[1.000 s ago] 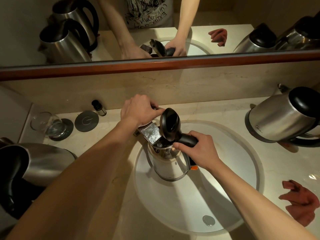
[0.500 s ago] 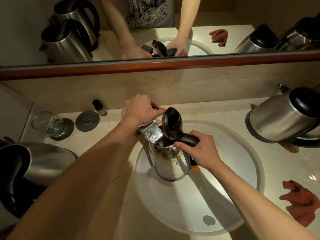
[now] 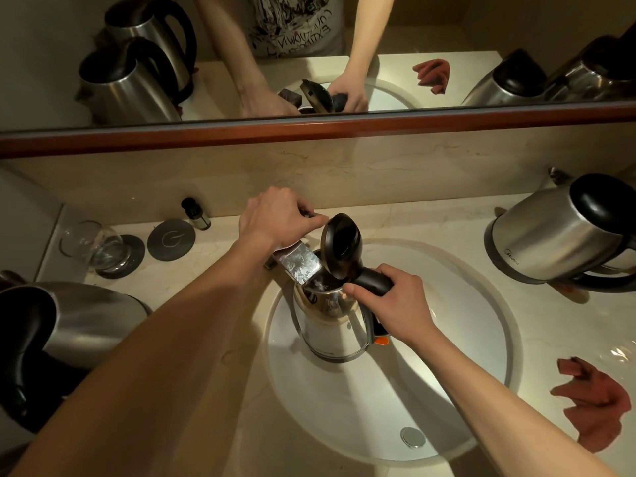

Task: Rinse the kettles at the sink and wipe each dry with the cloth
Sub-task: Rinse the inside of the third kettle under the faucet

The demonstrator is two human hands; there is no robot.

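Little has shifted since the earlier frames: both hands hold their places and the kettle (image 3: 332, 327) sits as it did under the tap (image 3: 298, 265). It is a steel kettle with a black handle, its black lid (image 3: 341, 243) flipped up and open, an orange tab low on the handle side. It stands upright in the white sink (image 3: 481, 339), its mouth just below the flat spout. The right hand (image 3: 395, 302) is curled round the top of the black handle, so the body hangs just left of and below that grip. The left hand (image 3: 278, 218) is closed over the tap's lever, behind and left of the open lid (whether water runs cannot be told).

Right of the gripping hand, a rust-red cloth (image 3: 599, 404) lies crumpled on the pale marble counter (image 3: 206, 339). Farther right and behind, another steel kettle (image 3: 554, 235) leans on its side. Left of the tap hand stand a small dark bottle (image 3: 197, 213), a round grey coaster (image 3: 171, 239) and a glass (image 3: 93, 244); nearer, a third kettle (image 3: 62, 325) lies on its side. A wood-trimmed mirror (image 3: 447, 36) runs along the wall behind.
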